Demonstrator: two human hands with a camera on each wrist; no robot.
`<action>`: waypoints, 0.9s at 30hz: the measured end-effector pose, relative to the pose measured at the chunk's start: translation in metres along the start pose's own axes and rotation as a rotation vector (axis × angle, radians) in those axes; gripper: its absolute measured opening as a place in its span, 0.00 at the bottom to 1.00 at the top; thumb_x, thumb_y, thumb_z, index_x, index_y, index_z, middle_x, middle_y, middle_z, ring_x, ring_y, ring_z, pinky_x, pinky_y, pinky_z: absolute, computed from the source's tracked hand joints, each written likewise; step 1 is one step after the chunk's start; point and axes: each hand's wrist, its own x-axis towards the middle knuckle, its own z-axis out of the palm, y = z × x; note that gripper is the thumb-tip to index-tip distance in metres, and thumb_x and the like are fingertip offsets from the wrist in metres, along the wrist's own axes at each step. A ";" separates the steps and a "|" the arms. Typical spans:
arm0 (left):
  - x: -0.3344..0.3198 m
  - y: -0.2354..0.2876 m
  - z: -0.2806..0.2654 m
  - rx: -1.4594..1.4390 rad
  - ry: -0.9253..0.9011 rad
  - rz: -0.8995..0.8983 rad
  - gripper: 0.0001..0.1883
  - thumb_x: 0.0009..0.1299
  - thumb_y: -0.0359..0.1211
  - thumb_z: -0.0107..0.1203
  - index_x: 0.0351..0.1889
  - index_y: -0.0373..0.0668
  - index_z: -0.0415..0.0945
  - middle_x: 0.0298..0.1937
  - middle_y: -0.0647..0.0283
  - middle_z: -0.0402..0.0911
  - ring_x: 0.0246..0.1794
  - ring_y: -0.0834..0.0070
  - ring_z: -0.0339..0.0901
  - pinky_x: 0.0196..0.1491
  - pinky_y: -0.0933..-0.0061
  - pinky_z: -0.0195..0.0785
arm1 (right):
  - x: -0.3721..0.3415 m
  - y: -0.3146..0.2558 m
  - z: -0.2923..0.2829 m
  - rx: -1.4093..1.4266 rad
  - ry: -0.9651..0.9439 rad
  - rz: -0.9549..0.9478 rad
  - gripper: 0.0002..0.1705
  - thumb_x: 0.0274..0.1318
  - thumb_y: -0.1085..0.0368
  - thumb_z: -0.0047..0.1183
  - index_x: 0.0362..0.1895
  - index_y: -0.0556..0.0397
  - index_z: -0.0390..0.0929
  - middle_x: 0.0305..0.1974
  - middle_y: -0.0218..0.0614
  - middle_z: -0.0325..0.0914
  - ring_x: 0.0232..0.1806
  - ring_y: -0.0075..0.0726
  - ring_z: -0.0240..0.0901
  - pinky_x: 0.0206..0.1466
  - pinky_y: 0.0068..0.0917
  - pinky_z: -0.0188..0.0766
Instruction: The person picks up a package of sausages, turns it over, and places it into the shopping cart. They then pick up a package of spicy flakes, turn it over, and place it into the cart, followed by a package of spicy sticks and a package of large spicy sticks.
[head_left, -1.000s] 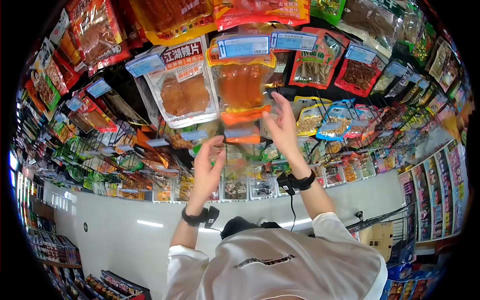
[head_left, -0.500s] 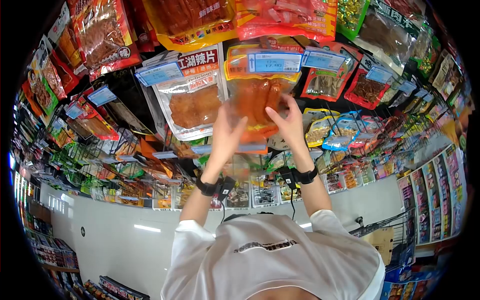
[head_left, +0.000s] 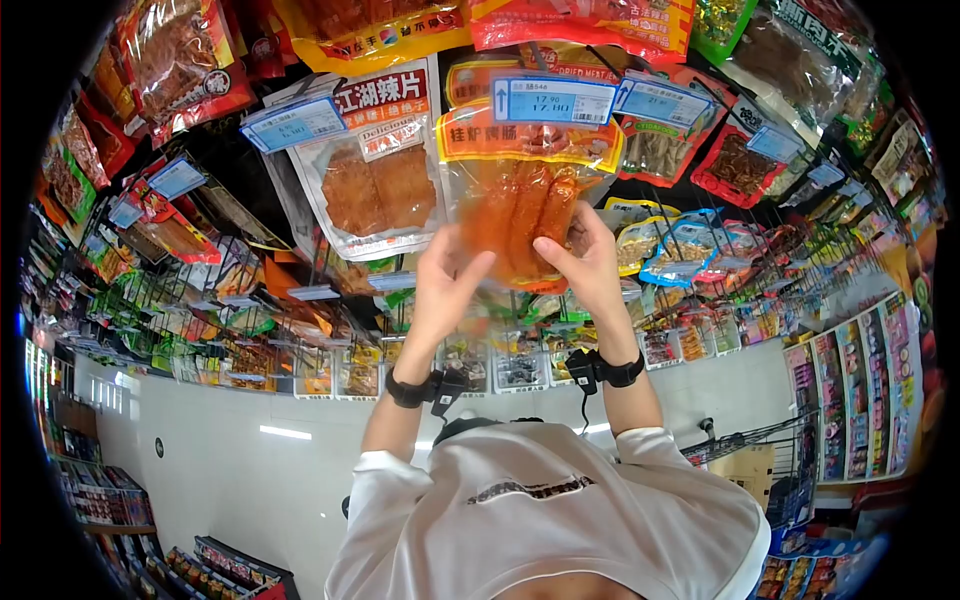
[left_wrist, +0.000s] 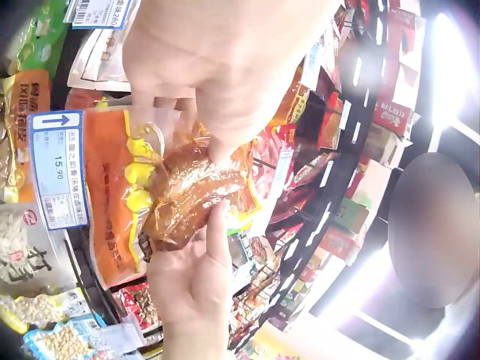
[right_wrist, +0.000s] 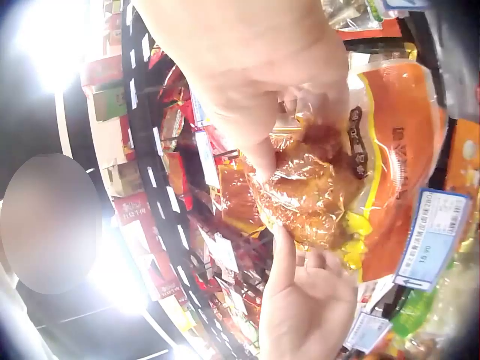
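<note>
A hanging bag of meat (head_left: 520, 215) with a yellow-and-orange top sits between my two hands in the head view. My left hand (head_left: 448, 285) grips its lower left side. On the lower right side, my right hand (head_left: 592, 262) has its thumb in front and its fingers mostly hidden behind. Both wrist views show thumbs pressing a clear bag of glossy brown meat (left_wrist: 191, 195) with an orange header. The right hand (left_wrist: 191, 281) appears below in the left wrist view; the left hand (right_wrist: 307, 311) appears below in the right wrist view.
A price tag (head_left: 555, 100) overlaps the top of the bag. To its left hangs a silver-edged bag of brown slices (head_left: 380, 190). Small nut bags (head_left: 680, 245) hang on the right. More snack packs and metal hooks surround the hands; pale floor (head_left: 240, 480) lies below.
Both hands have moved from standing apart below and beside the hanging bag to gripping its lower sides. The bag now stands larger in the head view, its contents plainer.
</note>
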 end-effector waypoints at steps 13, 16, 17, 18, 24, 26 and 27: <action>-0.047 0.032 0.025 -0.007 -0.023 -0.023 0.27 0.63 0.29 0.60 0.59 0.33 0.64 0.53 0.59 0.76 0.53 0.74 0.72 0.58 0.70 0.64 | -0.043 -0.047 0.009 0.149 -0.035 0.103 0.24 0.54 0.70 0.58 0.55 0.61 0.68 0.47 0.34 0.75 0.50 0.26 0.70 0.56 0.26 0.65; -0.057 0.030 0.028 -0.017 -0.038 -0.081 0.26 0.63 0.29 0.59 0.58 0.33 0.66 0.51 0.59 0.76 0.52 0.75 0.73 0.57 0.71 0.65 | -0.054 -0.038 0.002 0.154 -0.081 0.149 0.24 0.54 0.70 0.59 0.54 0.60 0.68 0.48 0.35 0.75 0.50 0.25 0.71 0.56 0.26 0.66; -0.060 0.032 0.030 -0.016 -0.044 -0.100 0.25 0.64 0.29 0.58 0.58 0.33 0.66 0.51 0.60 0.77 0.51 0.75 0.73 0.56 0.71 0.65 | -0.058 -0.036 0.000 0.168 -0.101 0.165 0.24 0.54 0.70 0.59 0.54 0.60 0.68 0.48 0.35 0.75 0.50 0.25 0.71 0.56 0.26 0.66; -0.062 0.033 0.031 -0.014 -0.049 -0.121 0.24 0.64 0.29 0.58 0.58 0.33 0.66 0.50 0.60 0.77 0.51 0.75 0.73 0.55 0.72 0.66 | -0.062 -0.036 0.001 0.176 -0.103 0.207 0.25 0.54 0.70 0.59 0.55 0.61 0.68 0.49 0.36 0.75 0.50 0.25 0.70 0.56 0.26 0.66; -0.080 0.032 0.035 -0.088 -0.063 -0.288 0.21 0.69 0.29 0.52 0.59 0.34 0.65 0.52 0.61 0.76 0.50 0.77 0.73 0.52 0.73 0.66 | -0.085 -0.026 -0.002 0.138 -0.133 0.270 0.26 0.57 0.65 0.56 0.57 0.63 0.67 0.50 0.36 0.74 0.50 0.24 0.69 0.56 0.27 0.65; -0.091 0.027 0.038 -0.229 -0.035 -0.385 0.23 0.69 0.29 0.52 0.61 0.34 0.63 0.55 0.60 0.74 0.52 0.76 0.72 0.55 0.72 0.65 | -0.094 -0.025 -0.005 0.246 -0.185 0.327 0.25 0.57 0.64 0.55 0.57 0.62 0.67 0.51 0.36 0.74 0.51 0.25 0.69 0.56 0.27 0.65; -0.097 0.025 0.040 -0.293 -0.019 -0.427 0.23 0.69 0.29 0.52 0.61 0.34 0.63 0.55 0.60 0.74 0.53 0.75 0.72 0.55 0.72 0.65 | -0.098 -0.025 -0.005 0.355 -0.198 0.376 0.25 0.57 0.64 0.55 0.57 0.62 0.67 0.51 0.36 0.74 0.52 0.26 0.69 0.56 0.27 0.65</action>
